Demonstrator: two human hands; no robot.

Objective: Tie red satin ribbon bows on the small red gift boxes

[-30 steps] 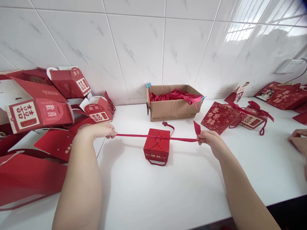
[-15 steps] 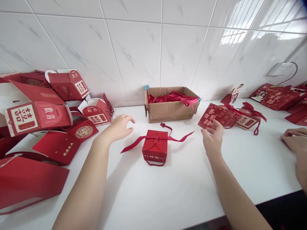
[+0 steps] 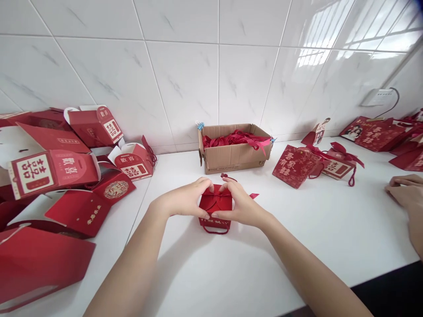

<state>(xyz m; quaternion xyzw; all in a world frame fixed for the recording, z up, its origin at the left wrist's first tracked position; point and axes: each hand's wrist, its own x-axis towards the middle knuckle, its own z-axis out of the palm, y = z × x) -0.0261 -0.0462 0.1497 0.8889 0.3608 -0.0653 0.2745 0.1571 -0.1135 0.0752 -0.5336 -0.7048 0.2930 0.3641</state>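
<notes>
The white counter [image 3: 231,268] bears a small red box [image 3: 214,204], a cardboard box [image 3: 234,157] and red gift boxes [image 3: 53,167] piled left.

Small box [image 3: 214,204] on table [image 3: 231,273], carton [image 3: 234,157] behind it, box pile [image 3: 53,167] left, bags [image 3: 295,165] right

A wide band of the white surface [image 3: 231,273] is lying open along the near edge, giving passage from either side toward the small red box [image 3: 214,207]. Behind it the cardboard box [image 3: 234,156] is blocking the way to the wall [image 3: 185,79] — only a narrow gap is separating the two. Red cartons [image 3: 53,167] are crowding the left side, red bags [image 3: 297,165] are standing off to the right, and another person's hand [image 3: 405,193] is resting at the far right edge.
</notes>
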